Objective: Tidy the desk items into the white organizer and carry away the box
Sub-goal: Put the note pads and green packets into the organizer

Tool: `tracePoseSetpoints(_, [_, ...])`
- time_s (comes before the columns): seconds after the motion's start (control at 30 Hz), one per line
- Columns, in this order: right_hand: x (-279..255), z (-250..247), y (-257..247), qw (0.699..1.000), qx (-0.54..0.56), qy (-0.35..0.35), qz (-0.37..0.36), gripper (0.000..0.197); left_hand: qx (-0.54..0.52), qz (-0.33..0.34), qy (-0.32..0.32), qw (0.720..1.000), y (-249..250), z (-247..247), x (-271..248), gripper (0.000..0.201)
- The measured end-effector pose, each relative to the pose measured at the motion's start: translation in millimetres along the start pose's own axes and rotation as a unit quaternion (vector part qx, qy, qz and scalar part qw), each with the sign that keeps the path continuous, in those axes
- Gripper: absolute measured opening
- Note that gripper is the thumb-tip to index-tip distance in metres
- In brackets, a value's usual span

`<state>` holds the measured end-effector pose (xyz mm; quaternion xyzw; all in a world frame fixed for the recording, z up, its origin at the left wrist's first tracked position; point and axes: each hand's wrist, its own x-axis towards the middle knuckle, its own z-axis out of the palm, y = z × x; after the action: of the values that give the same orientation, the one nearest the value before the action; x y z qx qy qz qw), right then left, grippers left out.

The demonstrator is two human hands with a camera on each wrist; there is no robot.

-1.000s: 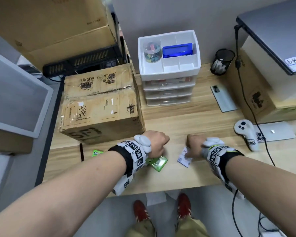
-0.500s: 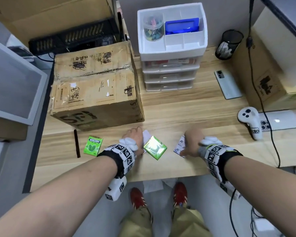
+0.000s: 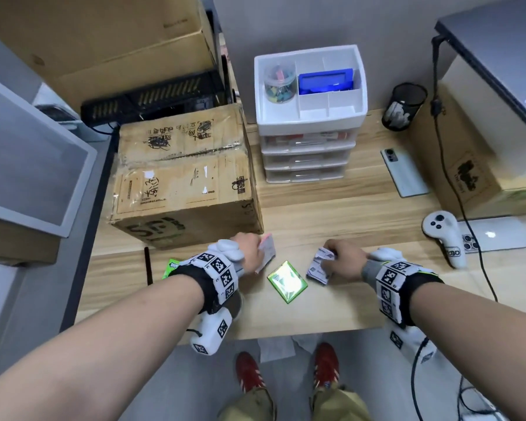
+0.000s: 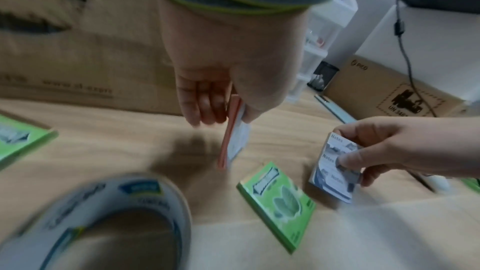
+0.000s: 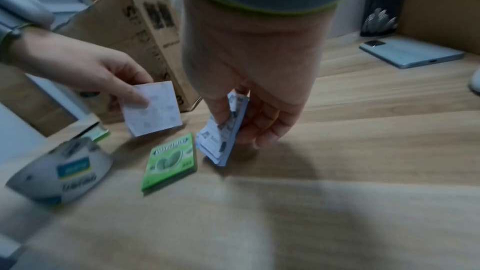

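Half a second back: both note pads flat on the wooden desk point(image 3: 331, 214), a hand on top of each. Now up off the wood. Left hand point(image 3: 249, 250) pinching the pink-edged sticky pad point(image 3: 267, 252) between thumb and fingers, pad standing on its edge, just in front of the cardboard box point(image 3: 182, 183). Right hand point(image 3: 345, 258) pinching the blue "Notes" pad point(image 3: 318, 265) the same way. Low corner maybe touching the desk, hard to tell.

So, most likely: picking up done, carrying to the white organizer point(image 3: 310, 117) next. Organizer at the back of the desk, right beside the box. Two small front pockets on top look bare.

Left lying: a green gum pack point(image 3: 287, 281) between the hands, a second gum pack point(image 3: 172, 267) by the left wrist, a tape roll point(image 4: 103, 219) near the front edge, maybe easy to bump off.

Open wood straight ahead, all the way to the organizer. Box wall close on the left side. Phone point(image 3: 404, 173) and white controller point(image 3: 444, 238) well off to the right, out of the way.
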<state>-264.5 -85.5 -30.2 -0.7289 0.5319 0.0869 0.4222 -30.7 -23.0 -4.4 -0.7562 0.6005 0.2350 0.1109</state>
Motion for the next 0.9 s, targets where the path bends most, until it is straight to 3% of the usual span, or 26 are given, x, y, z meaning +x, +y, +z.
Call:
tracePoseSetpoints(0.17, [-6.9,-38.9,-26.4,0.988,0.148,-0.039,-0.017,0.010,-0.012,0.060,-0.037,0.997,21.1,-41.6,-17.3,0.012])
tracePoseSetpoints(0.33, [-13.6,-82.9,-56.1,0.955,0.291,-0.052,-0.018,0.011,-0.108,0.091,-0.082,0.987,37.8,-96.1,-21.5,0.014])
tracePoseSetpoints(0.4, [-17.3,-106.3,-66.0,0.945,0.323,-0.043,-0.024,0.008,-0.197,0.090,-0.076,0.973,45.0,-121.0,-23.9,0.007])
tracePoseSetpoints(0.53, [-23.7,-138.4,-82.3,0.955,0.291,-0.011,-0.054,0.006,-0.339,0.098,-0.094,0.931,49.8,-157.0,-28.8,0.017])
tracePoseSetpoints(0.73, [-31.6,-174.3,-111.0,0.950,0.299,0.020,-0.084,0.016,-0.459,0.131,-0.107,0.872,52.8,-191.4,-29.0,0.027])
tracePoseSetpoints(0.9, [-35.7,-189.1,-133.8,0.952,0.281,0.027,-0.117,0.009,-0.487,0.130,-0.106,0.857,52.4,-211.8,-30.2,0.034])
